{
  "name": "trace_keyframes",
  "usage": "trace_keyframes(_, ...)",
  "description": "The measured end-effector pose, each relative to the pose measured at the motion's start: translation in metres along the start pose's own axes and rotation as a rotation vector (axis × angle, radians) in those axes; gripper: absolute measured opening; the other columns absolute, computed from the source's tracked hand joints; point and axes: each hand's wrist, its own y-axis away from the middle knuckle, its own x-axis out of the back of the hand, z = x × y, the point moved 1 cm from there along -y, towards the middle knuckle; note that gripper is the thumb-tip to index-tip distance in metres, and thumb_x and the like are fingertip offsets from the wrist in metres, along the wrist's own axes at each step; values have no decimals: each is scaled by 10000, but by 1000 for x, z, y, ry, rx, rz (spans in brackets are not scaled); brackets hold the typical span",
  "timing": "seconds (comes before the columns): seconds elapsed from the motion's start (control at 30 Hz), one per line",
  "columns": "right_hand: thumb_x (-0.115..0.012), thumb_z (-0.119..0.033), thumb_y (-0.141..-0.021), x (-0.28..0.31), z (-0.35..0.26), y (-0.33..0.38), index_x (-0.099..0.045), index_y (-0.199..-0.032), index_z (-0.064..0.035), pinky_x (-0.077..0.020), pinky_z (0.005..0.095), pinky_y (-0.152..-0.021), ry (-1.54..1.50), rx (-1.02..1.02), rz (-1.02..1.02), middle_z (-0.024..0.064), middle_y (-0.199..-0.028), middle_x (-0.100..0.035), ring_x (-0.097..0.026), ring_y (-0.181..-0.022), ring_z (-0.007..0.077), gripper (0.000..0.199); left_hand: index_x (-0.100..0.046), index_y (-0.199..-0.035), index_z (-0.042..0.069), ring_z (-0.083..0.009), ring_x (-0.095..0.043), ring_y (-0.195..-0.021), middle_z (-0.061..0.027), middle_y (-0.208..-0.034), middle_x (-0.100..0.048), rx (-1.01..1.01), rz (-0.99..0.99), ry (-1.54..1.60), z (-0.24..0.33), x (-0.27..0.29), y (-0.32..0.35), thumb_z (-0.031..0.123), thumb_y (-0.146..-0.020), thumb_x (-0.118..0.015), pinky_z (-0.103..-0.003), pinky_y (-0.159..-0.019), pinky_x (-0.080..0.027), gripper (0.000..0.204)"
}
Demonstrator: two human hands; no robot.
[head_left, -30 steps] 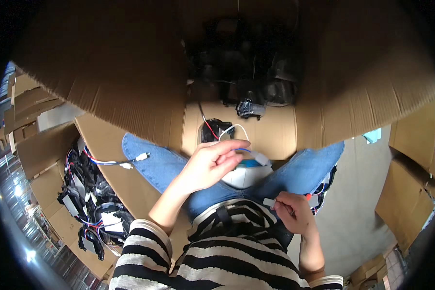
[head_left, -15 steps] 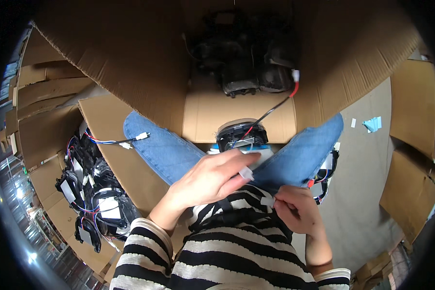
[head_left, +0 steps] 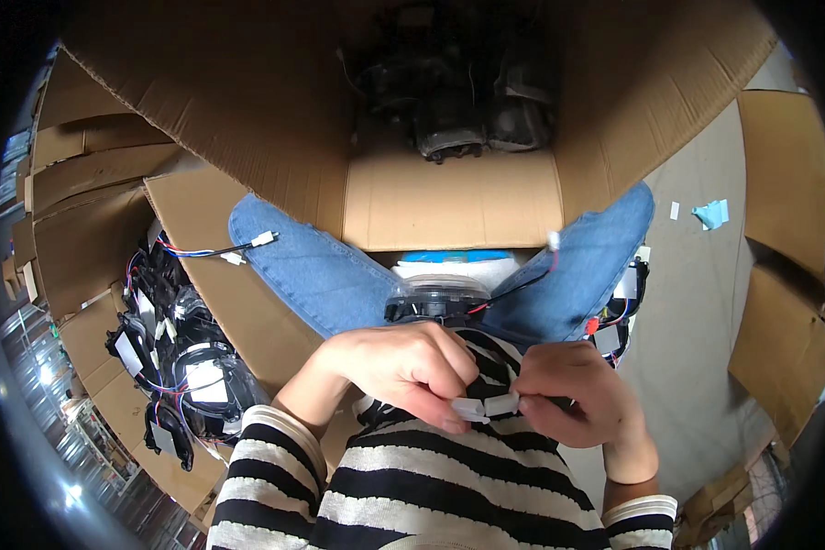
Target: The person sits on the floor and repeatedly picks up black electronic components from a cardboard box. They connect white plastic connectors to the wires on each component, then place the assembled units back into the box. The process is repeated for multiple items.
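Over my lap, my left hand pinches a small white plug connector between thumb and fingers. A second white plug connector is in the closed fingers of my right hand. The two connectors face each other end to end, touching or nearly so; whether they are joined I cannot tell. Just beyond my hands, between my legs, sits a round black lamp-like unit with a clear rim. A red and black cable runs from it over my right thigh to a white plug.
A large open cardboard box stands ahead, with several dark units in its shadowed inside. At left lie wired black units beside a cardboard flap. More units lie beyond my right thigh. Blue scraps lie on the floor.
My hands have come together, bringing the two white connectors face to face. The lamp-like unit has shifted toward me, and its cable has dropped onto my right thigh.
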Motion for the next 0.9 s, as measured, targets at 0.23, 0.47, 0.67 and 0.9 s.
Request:
trace_keyframes(0.23,-601,-39,-648,-6,-8,11,-491,-660,-47,-394,314,-444,322,-45,-38,57,-571,-471,-496,-511,220,111,-415,-503,-21,-280,-419,-456,-113,-492,-373,49,-54,12,-7,-6,1,152,-760,-599,-354,-431,-300,360)
trace_keyframes(0.47,-600,-39,-638,-20,-3,19,-490,-678,-50,-401,311,-451,286,-51,-32,57,-600,-473,-503,-520,219,117,-397,-509,-35,-290,-418,-461,-128,-500,-375,89,-46,49,-13,-16,3,148,-774,-583,-355,-432,-295,372)
trace_keyframes(0.67,-528,-39,-738,8,61,58,-515,-727,-5,-391,255,-505,26,-300,164,53,-640,-524,-479,-533,142,38,-366,-498,-21,-287,-398,-488,-118,-508,-356,75,-11,46,-3,-14,11,130,-760,-597,-362,-477,-306,380)
trace_keyframes(0.9,-434,-66,-812,-4,127,24,-532,-701,22,-386,234,-575,-974,-492,643,83,-794,-566,-464,-648,124,173,-483,-581,-31,-252,-459,-560,-106,-617,-442,-63,89,78,-10,-37,0,83,-755,-586,-314,-510,-354,232)
